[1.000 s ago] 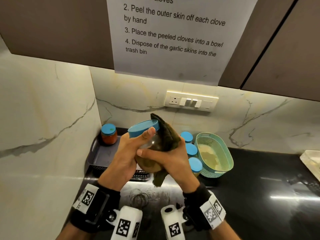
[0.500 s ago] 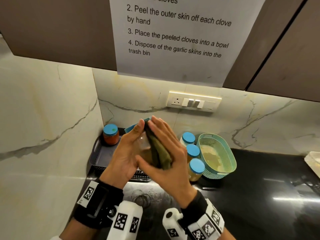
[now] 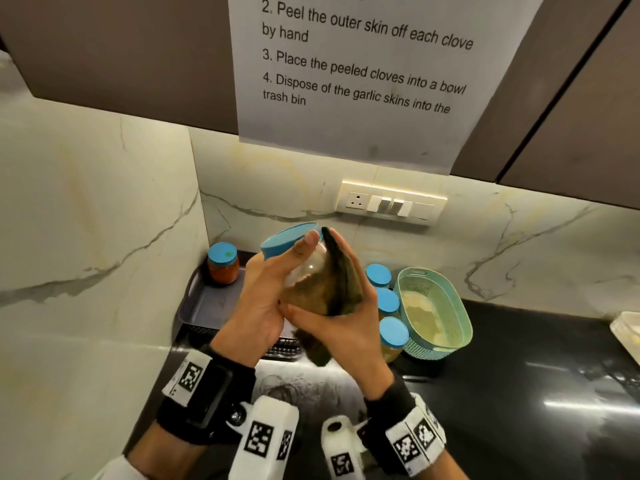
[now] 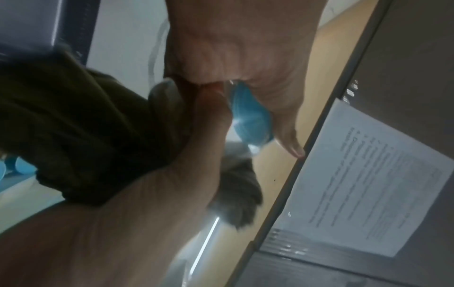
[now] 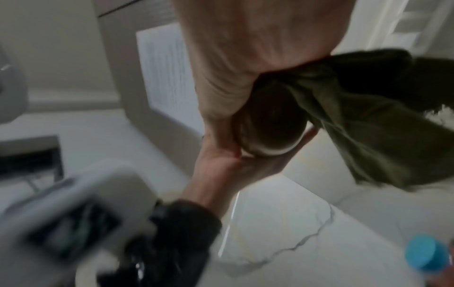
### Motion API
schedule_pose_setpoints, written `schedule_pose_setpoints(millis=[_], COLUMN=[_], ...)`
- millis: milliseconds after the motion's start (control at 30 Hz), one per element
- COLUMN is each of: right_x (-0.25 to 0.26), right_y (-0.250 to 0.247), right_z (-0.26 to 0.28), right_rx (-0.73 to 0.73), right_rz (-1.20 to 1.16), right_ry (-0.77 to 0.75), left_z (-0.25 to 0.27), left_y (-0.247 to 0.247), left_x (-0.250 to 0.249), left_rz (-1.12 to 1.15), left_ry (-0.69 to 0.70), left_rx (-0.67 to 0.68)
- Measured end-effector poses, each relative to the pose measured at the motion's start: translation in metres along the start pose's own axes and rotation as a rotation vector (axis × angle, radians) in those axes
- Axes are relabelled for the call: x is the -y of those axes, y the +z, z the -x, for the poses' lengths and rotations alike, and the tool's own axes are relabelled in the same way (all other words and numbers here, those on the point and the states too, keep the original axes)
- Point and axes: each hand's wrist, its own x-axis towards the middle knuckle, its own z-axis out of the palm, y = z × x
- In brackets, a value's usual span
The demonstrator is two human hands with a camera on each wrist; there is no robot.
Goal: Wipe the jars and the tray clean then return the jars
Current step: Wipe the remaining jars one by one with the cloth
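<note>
A clear jar (image 3: pixel 306 277) with a blue lid (image 3: pixel 287 239) and brown contents is held tilted above the counter. My left hand (image 3: pixel 263 299) grips its left side, thumb near the lid. My right hand (image 3: pixel 343 327) holds a dark green cloth (image 3: pixel 341 278) against the jar's right side, thumb under its base. In the right wrist view the jar's base (image 5: pixel 270 126) shows beside the cloth (image 5: pixel 368 116). The dark tray (image 3: pixel 207 306) lies below, with a red-filled jar (image 3: pixel 223 263) in its back left corner. Three blue-lidded jars (image 3: pixel 388 301) stand right of the tray.
A teal basket (image 3: pixel 433 313) stands to the right of the three jars on the black counter (image 3: pixel 519 375). Marble walls close off the left and the back. A switch plate (image 3: pixel 391 202) and a paper sheet (image 3: pixel 363 81) are on the wall above.
My right hand has slid the cloth round the jar's side and its fingers now reach up towards the lid. The blue lid shows again at the upper left.
</note>
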Motion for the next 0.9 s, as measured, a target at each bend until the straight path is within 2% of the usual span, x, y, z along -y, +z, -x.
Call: schedule_pose_setpoints(millis=[67, 100, 167, 233, 333, 433, 533, 633, 700, 900], right_x=[0.006, 0.004, -0.004, -0.005, 0.005, 0.006, 0.006, 0.010, 0.015, 0.029], right_y=[0.007, 0.008, 0.004, 0.001, 0.003, -0.006, -0.019, -0.021, -0.018, 0.004], right_z=[0.002, 0.005, 0.001, -0.003, -0.003, -0.001, -0.005, -0.006, -0.004, 0.009], right_rx=[-0.048, -0.064, -0.036, 0.011, -0.016, -0.032, 0.157, 0.243, 0.205, -0.002], right_rz=[0.088, 0.196, 0.288, 0.160, -0.116, -0.089, -0.187, -0.319, -0.290, -0.206], right_ry=[-0.061, -0.158, -0.255, -0.130, 0.223, 0.302, 0.371, 0.491, 0.467, 0.161], left_z=[0.002, 0.002, 0.004, 0.004, 0.006, 0.006, 0.008, 0.007, 0.009, 0.013], left_y=[0.001, -0.001, -0.002, 0.000, 0.005, -0.007, -0.027, -0.024, -0.018, -0.010], left_x=[-0.004, -0.005, -0.005, 0.001, 0.000, -0.011, -0.020, -0.017, -0.012, -0.007], left_rz=[0.050, 0.087, 0.102, 0.019, -0.143, -0.246, -0.237, -0.246, -0.170, -0.199], left_ry=[-0.051, -0.087, -0.077, -0.023, 0.032, 0.028, -0.002, 0.011, 0.021, 0.139], left_rx=[0.031, 0.051, 0.020, -0.053, -0.094, 0.097, 0.278, 0.294, 0.245, 0.143])
